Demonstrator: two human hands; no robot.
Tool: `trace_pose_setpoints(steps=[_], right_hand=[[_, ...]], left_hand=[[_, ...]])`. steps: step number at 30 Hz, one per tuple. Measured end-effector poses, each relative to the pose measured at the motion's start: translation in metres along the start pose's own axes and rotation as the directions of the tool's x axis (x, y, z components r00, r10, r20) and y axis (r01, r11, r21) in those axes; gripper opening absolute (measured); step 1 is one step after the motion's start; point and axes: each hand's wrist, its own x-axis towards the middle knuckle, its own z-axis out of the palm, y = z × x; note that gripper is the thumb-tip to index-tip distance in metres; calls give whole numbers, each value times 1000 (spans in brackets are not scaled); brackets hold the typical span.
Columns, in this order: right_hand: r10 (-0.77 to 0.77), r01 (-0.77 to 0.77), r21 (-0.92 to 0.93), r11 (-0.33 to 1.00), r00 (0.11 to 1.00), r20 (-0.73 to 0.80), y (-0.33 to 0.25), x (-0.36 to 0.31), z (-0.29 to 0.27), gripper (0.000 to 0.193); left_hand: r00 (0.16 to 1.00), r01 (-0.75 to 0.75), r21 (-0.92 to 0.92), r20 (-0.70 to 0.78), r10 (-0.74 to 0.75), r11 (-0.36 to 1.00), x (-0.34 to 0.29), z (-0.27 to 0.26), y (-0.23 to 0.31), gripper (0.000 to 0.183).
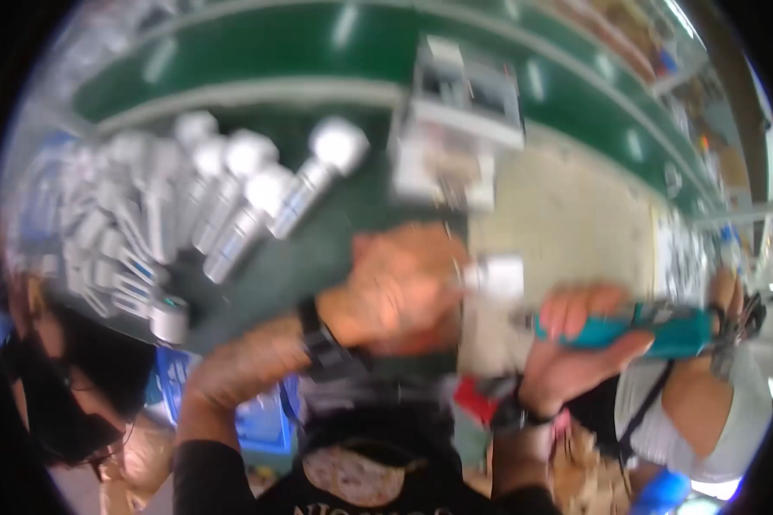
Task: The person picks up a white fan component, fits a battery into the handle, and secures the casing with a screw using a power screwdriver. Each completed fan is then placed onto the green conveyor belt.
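Observation:
My left hand (408, 283) is in the middle, blurred by motion, with its fingers curled. A small white plastic part (500, 276) sticks out at its fingertips, and the rest of it is hidden by the hand. To the right, my right hand (580, 339) is wrapped round a teal electric screwdriver (674, 330), which lies level with its tip toward the left hand. Tip and white part are apart. At the left, several white devices (240, 232) with rounded heads and tube-like handles lie on the dark green table mat (318, 257).
A box-like fixture (464, 112) stands at the back, on the edge of a beige board (567, 206). One white cylinder (169, 319) is at the near left edge. A blue crate (262, 421) sits below. People sit at both sides, one hand (727, 292) near the screwdriver's rear.

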Motion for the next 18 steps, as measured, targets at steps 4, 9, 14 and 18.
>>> trace_pose_setpoints(steps=[4,9,14,18], right_hand=[[-21,40,-172,984,994,110,6,12,4,79],[16,22,-220,975,986,169,24,14,-1,85],[35,18,-275,961,981,188,35,10,12,86],[38,17,-269,963,979,199,43,13,18,87]], left_hand=[[999,-37,-34,3,37,999,11,3,-5,30],[1000,-9,-73,5,9,997,5,9,-7,29],[1000,-18,-69,-13,17,997,2,6,-1,27],[1000,2,-59,-10,-3,998,1,5,-1,30]])
